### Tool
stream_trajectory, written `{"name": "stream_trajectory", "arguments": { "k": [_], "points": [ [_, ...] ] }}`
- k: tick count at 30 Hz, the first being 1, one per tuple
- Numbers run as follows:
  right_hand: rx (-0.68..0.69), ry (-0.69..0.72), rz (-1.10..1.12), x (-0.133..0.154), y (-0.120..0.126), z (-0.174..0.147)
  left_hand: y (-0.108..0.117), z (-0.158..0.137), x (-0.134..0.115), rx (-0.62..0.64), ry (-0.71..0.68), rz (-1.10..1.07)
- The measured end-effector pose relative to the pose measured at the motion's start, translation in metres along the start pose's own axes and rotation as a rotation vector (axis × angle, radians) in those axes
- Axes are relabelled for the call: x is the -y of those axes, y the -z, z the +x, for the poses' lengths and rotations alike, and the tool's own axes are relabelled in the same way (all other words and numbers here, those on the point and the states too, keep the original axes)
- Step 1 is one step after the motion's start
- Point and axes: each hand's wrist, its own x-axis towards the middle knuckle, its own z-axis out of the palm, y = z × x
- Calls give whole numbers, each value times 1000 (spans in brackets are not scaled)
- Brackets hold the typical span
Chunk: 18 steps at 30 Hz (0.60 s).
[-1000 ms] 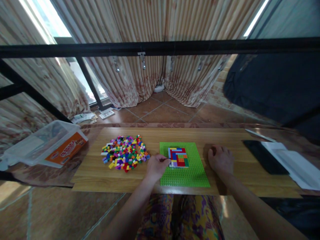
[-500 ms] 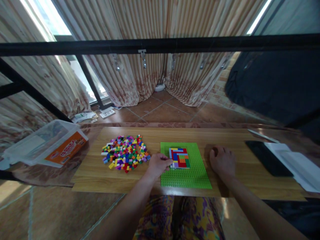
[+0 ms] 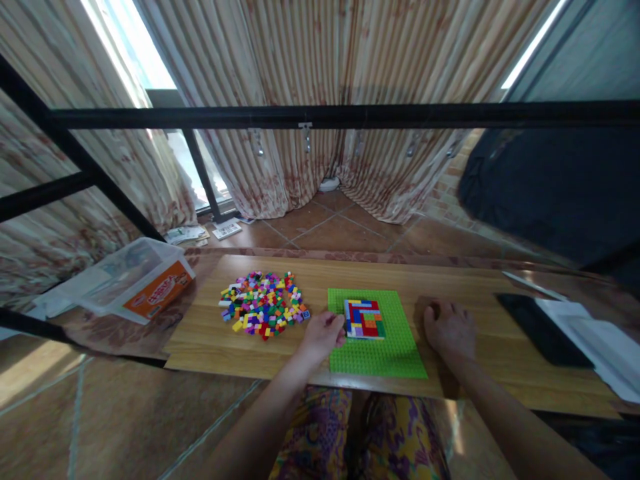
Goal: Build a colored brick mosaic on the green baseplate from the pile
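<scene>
My left hand (image 3: pixel 326 331) is at the left edge of the green baseplate (image 3: pixel 400 357), with thumb and fingers drawn together. Whatever is between its fingertips, if anything, is hidden. Just right of those fingertips, a flat square of building bricks (image 3: pixel 367 320) in red, blue, yellow, white, orange and green sits on the baseplate. My right hand (image 3: pixel 451 331) rests on the wooden table to the right of the baseplate, holding nothing, its fingers loosely bent and the thumb apart. Left of my left hand lies a spread pile of loose bricks (image 3: pixel 263 303) in many colours.
A clear plastic box (image 3: pixel 143 277) with an orange label stands beyond the table's left end. A dark flat tablet-like object (image 3: pixel 543 330) and white papers (image 3: pixel 580 327) lie at the right of the wooden table (image 3: pixel 240 357). A black metal bar (image 3: pixel 380 116) crosses beyond the table.
My left hand has drawn back slightly left from the edge of the brick square. My right hand stays on the table. The whole view has shifted a little with my head.
</scene>
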Motion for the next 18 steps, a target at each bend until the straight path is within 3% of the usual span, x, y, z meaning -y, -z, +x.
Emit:
{"name": "stream_trajectory", "arguments": {
  "k": [6, 12, 15, 18],
  "points": [
    [-11, 5, -18, -2, -2, 1, 16, -18, 14, -3, -93, -6],
    [-5, 9, -32, -7, -6, 2, 43, -34, 44, -25, -211, 70],
    [4, 13, -39, -10, -10, 2, 60, -40, 53, -90, -212, 122],
    [-11, 11, -36, -12, -13, 2, 78, -43, 50, -222, -271, 336]
  ]
}}
